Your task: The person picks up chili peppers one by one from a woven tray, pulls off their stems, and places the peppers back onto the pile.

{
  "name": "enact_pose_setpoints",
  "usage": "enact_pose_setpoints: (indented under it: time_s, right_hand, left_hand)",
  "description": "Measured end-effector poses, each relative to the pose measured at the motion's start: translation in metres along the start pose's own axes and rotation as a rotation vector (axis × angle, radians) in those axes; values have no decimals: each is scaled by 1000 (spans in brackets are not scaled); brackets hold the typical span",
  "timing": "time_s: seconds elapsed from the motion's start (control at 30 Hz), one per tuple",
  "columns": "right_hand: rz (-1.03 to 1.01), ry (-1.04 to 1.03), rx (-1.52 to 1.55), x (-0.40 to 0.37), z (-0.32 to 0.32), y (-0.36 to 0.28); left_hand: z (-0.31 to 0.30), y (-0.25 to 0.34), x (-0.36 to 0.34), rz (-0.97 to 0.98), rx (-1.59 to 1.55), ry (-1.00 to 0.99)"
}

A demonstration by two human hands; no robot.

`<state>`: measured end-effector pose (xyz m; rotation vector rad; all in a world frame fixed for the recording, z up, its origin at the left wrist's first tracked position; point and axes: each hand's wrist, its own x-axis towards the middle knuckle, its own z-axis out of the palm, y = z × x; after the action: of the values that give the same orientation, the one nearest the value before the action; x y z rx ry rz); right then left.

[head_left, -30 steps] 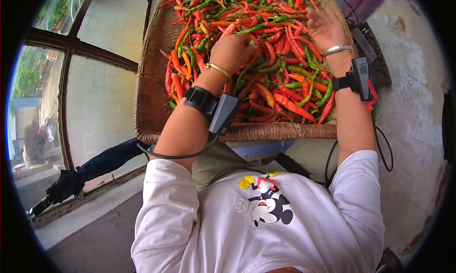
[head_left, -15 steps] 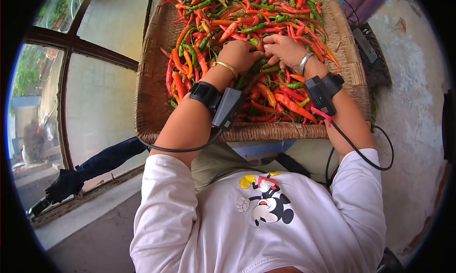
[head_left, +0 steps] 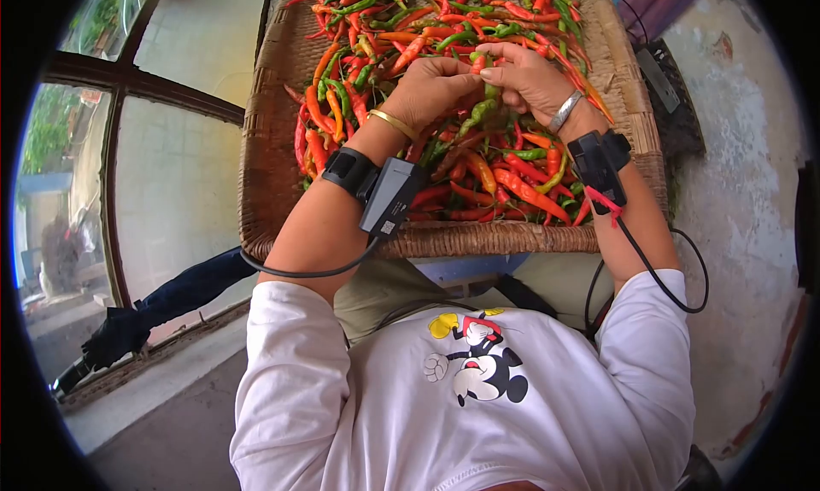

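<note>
At the frame's upper centre, the left hand and right hand pinch chili peppers in closed fingertips above a wicker tray. Lower centre, a T-shirt bears a Mickey Mouse print; the left wrist device's label is unreadably small.

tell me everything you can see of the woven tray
The woven tray is brown and looks like wicker or bamboo, with raised sides, a rounded near left corner and a thick wrapped rim. Its near edge lies by the person's lap; its far edge is out of frame. Red, orange and green chili peppers are spread in it, leaving bare weave along both sides. What supports it is unclear.
</note>
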<state>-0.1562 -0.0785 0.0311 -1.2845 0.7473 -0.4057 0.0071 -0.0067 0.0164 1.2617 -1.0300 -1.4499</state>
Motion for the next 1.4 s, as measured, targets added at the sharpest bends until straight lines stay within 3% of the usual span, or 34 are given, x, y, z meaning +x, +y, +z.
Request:
enact_pose_setpoints:
  time_s: [0.13,0.2,0.27,0.37,0.6,0.87,1.0,1.07,1.4]
  right_hand:
    - [-108,-28,35,-1,-3,-9]
    - [-120,-27,39,-5,-4,-13]
    - [-235,46,8,-6,-6,-13]
    - [-238,-25,18,-8,-9,-14]
    - [-206,-180,-107,-16,4,-22]
    - [-350,-69,35,-6,-8,-13]
    - [-397,-38,44,-9,-11,-19]
    - [-426,-130,27,-8,-15,-20]
    - [-508,-102,239,-6,-12,-21]
  left_hand:
    - [-5,11,-1,29,-100,-75]
    - [2,17,-3,59,-50,162]
    - [-5,-3,8,85,21,203]
    - [-7,-14,12,247,210,323]
    - [7,8,-7,213,124,68]
    - [9,12,-13,44,36,-102]
    - [14,14,-14,50,28,-148]
    - [13,10,-13,30,4,-190]
    - [22,22,-20,80,-150,-152]
